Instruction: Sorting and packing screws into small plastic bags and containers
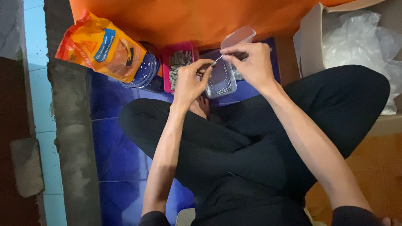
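Seated cross-legged on the blue tiled floor (113,138), the person is pinching a thin metal pin (219,58) between the left hand (190,81) and right hand (251,62). Both are hovering over a clear plastic tray (222,79) beside a pink tray (178,65) of grey pieces.

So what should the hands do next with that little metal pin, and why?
Probably push the thin pin further into the small grey piece. The right hand pinches the pin, the left hand pinches the piece, and they meet above the clear box.
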